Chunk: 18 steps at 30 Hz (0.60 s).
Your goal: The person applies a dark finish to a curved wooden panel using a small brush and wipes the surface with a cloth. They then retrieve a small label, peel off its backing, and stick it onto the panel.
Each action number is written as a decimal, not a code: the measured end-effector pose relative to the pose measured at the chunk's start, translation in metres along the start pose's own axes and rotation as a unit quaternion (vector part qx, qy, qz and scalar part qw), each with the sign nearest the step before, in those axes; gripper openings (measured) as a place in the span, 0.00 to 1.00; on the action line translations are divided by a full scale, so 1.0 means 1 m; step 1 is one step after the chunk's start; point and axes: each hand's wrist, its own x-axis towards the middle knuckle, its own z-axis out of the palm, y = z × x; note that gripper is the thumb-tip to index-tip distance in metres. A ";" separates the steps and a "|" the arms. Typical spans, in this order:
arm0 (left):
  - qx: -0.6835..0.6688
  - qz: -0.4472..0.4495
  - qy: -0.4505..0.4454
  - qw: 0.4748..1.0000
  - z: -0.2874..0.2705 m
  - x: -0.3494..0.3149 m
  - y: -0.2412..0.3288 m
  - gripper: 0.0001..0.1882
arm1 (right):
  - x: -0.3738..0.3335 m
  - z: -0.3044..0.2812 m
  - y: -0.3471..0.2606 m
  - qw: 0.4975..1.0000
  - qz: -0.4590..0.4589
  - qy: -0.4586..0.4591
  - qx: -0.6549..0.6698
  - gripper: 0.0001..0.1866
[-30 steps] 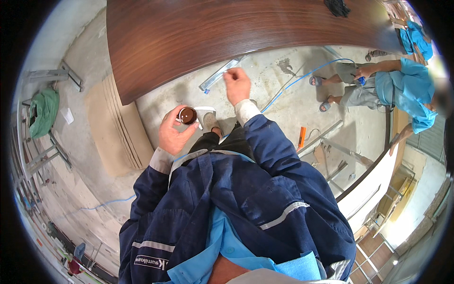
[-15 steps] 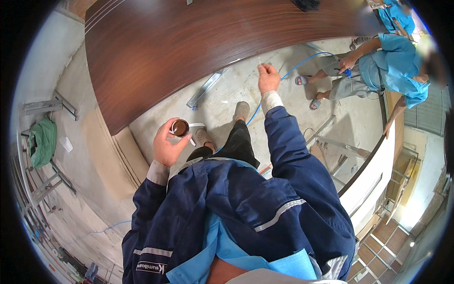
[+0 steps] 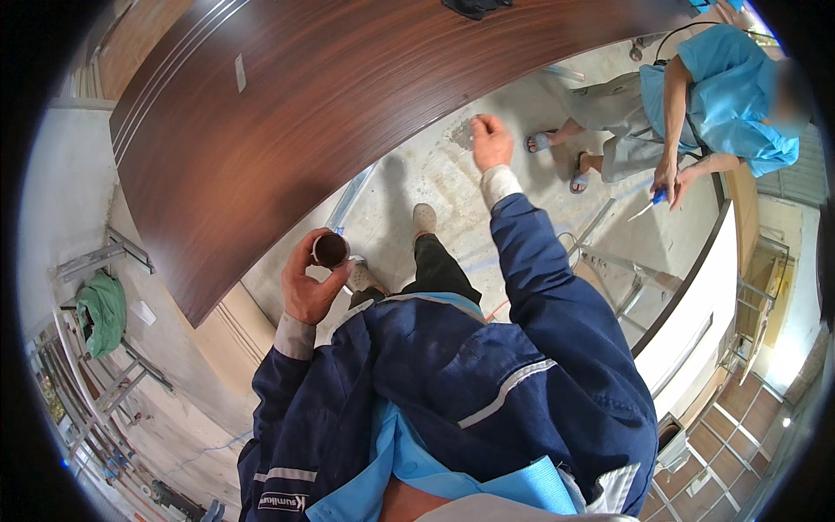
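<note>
My left hand (image 3: 308,294) is wrapped round a small round cup (image 3: 330,250) with dark brown contents, held at the near edge of the panel. In front of me spreads a large dark brown wood-grain panel (image 3: 287,148) with pale lines at its left end. My right hand (image 3: 493,146) is raised to the right of the cup, just off the panel's edge. Its fingers and thumb are pinched together, and whatever may be between them is too small to make out.
On the right a co-worker in a light blue shirt (image 3: 713,74) holds a blue-handled tool (image 3: 659,197). A white panel (image 3: 696,322) stands at my right. Metal frames (image 3: 130,248) and a green bag (image 3: 103,313) are on the left. A black item (image 3: 474,7) lies on the brown panel.
My view has shifted, and more of the brown panel's left end shows. The co-worker has brought both hands together at the blue-handled tool. My hands keep nearly the same pose.
</note>
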 end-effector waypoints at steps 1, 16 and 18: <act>0.004 -0.001 -0.002 1.000 0.007 0.008 0.008 0.31 | 0.022 -0.009 0.007 1.000 -0.005 0.020 -0.004 0.12; 0.042 0.008 -0.005 0.999 0.077 0.088 0.056 0.34 | 0.065 -0.034 0.029 0.995 -0.003 -0.102 0.000 0.11; 0.043 0.004 -0.013 0.999 0.077 0.093 0.058 0.34 | 0.097 -0.045 0.039 1.000 0.017 -0.023 0.001 0.11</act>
